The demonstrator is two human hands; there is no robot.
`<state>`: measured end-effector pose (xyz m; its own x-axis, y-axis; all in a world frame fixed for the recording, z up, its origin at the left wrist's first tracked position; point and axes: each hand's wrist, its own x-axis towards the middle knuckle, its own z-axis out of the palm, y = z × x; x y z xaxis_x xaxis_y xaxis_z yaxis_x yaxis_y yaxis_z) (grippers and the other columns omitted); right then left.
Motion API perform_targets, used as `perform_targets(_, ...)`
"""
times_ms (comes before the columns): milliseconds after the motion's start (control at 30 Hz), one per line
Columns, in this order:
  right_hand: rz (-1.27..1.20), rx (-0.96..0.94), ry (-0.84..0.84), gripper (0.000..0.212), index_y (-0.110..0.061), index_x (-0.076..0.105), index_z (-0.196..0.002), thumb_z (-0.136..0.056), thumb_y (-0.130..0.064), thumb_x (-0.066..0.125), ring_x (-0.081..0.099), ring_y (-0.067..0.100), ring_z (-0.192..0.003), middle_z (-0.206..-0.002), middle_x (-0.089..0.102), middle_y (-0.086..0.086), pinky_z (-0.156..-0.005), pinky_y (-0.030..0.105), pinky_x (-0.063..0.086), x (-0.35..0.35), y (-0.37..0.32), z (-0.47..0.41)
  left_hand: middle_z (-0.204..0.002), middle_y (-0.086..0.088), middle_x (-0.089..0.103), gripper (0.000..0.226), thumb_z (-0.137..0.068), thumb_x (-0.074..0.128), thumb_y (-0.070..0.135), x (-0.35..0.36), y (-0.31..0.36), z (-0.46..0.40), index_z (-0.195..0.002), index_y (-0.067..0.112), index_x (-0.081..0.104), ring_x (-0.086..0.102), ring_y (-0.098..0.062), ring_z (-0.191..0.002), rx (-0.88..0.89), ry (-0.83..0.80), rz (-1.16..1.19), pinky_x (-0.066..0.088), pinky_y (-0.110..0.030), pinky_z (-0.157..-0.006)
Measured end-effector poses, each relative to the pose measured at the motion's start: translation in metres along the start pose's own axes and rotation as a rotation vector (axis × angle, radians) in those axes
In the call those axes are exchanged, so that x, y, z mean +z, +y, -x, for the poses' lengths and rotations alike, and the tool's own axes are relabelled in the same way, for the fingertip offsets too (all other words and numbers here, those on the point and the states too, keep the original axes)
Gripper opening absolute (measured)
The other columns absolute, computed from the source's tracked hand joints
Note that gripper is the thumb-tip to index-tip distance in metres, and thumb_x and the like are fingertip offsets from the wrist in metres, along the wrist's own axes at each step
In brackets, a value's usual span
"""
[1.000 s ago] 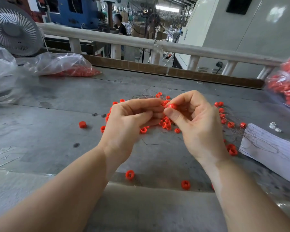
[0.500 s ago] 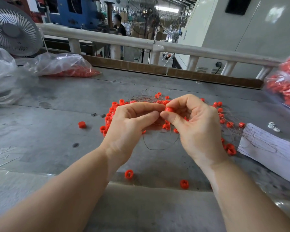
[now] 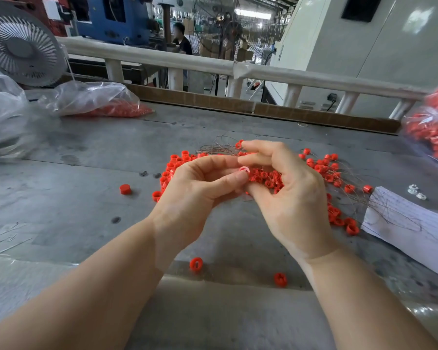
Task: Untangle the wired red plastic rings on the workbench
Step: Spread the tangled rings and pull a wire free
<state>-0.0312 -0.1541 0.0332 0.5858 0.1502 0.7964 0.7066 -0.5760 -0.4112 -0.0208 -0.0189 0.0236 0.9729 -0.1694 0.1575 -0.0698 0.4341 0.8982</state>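
A: The grey workbench [image 3: 68, 198] is sitting in a factory hall, with a white railing [image 3: 162, 59] running along its far edge and a fan [image 3: 20, 44] standing off to the left. Why is the person holding both hands up over the middle of it?

B: The tangle of red rings [image 3: 266, 176] and thin wires [image 3: 218, 147] is lying directly under and behind the fingers, so the person is probably working above the pile to let freed pieces drop back onto it.

A: What is the left hand [image 3: 197, 188] doing?

B: Its thumb and forefinger are pinching one pale-looking ring [image 3: 244, 170] at the fingertips, likely steadying it while its wire is being worked loose.

A: And the right hand [image 3: 288, 195]?

B: Its fingers are curling in toward that same ring, with rings bunched just beneath them. Whether they are gripping a wire or only touching the cluster cannot be told.

A: Why are some rings lying apart?

B: A few loose rings [image 3: 196, 264] are resting nearer the wrists, seemingly already separated. A clear bag of red parts [image 3: 96, 102] is lying far beyond the fingertips to the left, and white paper [image 3: 410, 223] is lying to the right with wires trailing across it.
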Motion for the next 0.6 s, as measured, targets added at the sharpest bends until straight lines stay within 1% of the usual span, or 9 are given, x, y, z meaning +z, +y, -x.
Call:
perform_targets(33, -0.031, 0.027, -0.009, 0.049, -0.01, 0.063, -0.111, -0.068, 0.012, 0.072, 0.065, 0.015, -0.099, -0.098, 0.069, -0.003, -0.092, 0.036, 0.05, 0.0003, -0.0001, -0.0005, -0.077, -0.006, 0.073, 0.028, -0.056, 0.071, 0.011, -0.0003, 0.0002, -0.0007, -0.084, 0.009, 0.07, 0.067, -0.012, -0.062, 0.01, 0.011, 0.011, 0.053, -0.022, -0.061)
perform_targets(100, -0.096, 0.079, 0.011, 0.047, -0.011, 0.062, -0.11, -0.071, 0.015, 0.066, 0.063, 0.009, -0.102, -0.102, 0.068, -0.003, -0.094, 0.03, 0.048, -0.0008, 0.0008, -0.0015, -0.076, -0.004, 0.073, 0.024, -0.054, 0.071, 0.011, -0.0005, 0.0009, -0.0008, -0.078, 0.014, 0.072, 0.067, -0.012, -0.064, 0.035, 0.036, 0.025, 0.05, -0.027, -0.066)
perform_targets(167, -0.139, 0.13, 0.058, 0.039, -0.012, 0.063, -0.106, -0.075, 0.012, 0.061, 0.062, 0.004, -0.099, -0.101, 0.067, -0.004, -0.093, 0.023, 0.047, -0.003, 0.0025, -0.0026, -0.072, -0.002, 0.072, 0.023, -0.057, 0.069, 0.007, -0.0001, 0.0016, -0.0006, -0.079, 0.013, 0.07, 0.067, -0.01, -0.064, 0.057, 0.037, 0.069, 0.054, -0.024, -0.065)
perform_targets(233, -0.167, 0.185, 0.101, 0.034, -0.016, 0.064, -0.101, -0.076, 0.007, 0.059, 0.061, 0.003, -0.095, -0.097, 0.067, -0.006, -0.09, 0.021, 0.047, -0.0048, 0.0035, -0.0034, -0.07, -0.001, 0.072, 0.021, -0.062, 0.066, 0.004, 0.0003, 0.0017, 0.0, -0.082, 0.01, 0.067, 0.068, -0.009, -0.063, 0.079, 0.007, 0.09, 0.054, -0.019, -0.062)
perform_targets(300, -0.185, 0.211, 0.126, 0.03, -0.019, 0.064, -0.096, -0.076, 0.003, 0.059, 0.061, 0.002, -0.092, -0.094, 0.067, -0.009, -0.087, 0.02, 0.047, -0.0053, 0.0033, -0.0038, -0.07, -0.002, 0.071, 0.018, -0.063, 0.065, 0.005, 0.0002, 0.0022, 0.0005, -0.079, 0.012, 0.07, 0.068, -0.009, -0.065, 0.091, -0.015, 0.085, 0.055, -0.018, -0.063)
perform_targets(433, -0.17, 0.202, 0.148, 0.028, -0.02, 0.063, -0.094, -0.077, 0.002, 0.059, 0.059, 0.001, -0.088, -0.091, 0.065, -0.011, -0.083, 0.015, 0.043, -0.0039, 0.0025, -0.0039, -0.073, -0.002, 0.072, 0.016, -0.065, 0.065, 0.007, 0.0, 0.0027, 0.0002, -0.073, 0.016, 0.075, 0.068, -0.01, -0.069, 0.095, -0.021, 0.086, 0.055, -0.019, -0.068)
perform_targets(533, -0.089, 0.132, 0.235, 0.025, -0.015, 0.064, -0.093, -0.075, 0.002, 0.061, 0.054, 0.007, -0.087, -0.091, 0.06, -0.006, -0.083, 0.015, 0.039, -0.0057, 0.0051, -0.004, -0.072, -0.001, 0.071, 0.017, -0.066, 0.064, 0.006, -0.0003, 0.0026, -0.0016, -0.073, 0.015, 0.076, 0.068, -0.009, -0.068, 0.076, 0.0, 0.162, 0.054, -0.018, -0.066)
perform_targets(600, -0.086, 0.112, 0.298, 0.017, -0.014, 0.062, -0.088, -0.077, -0.001, 0.063, 0.053, 0.009, -0.081, -0.086, 0.056, -0.005, -0.078, 0.016, 0.039, -0.0071, 0.0063, -0.0038, -0.071, -0.001, 0.07, 0.018, -0.065, 0.063, 0.005, -0.0001, 0.0026, -0.0024, -0.073, 0.015, 0.076, 0.068, -0.008, -0.067, 0.062, 0.005, 0.194, 0.054, -0.017, -0.064)
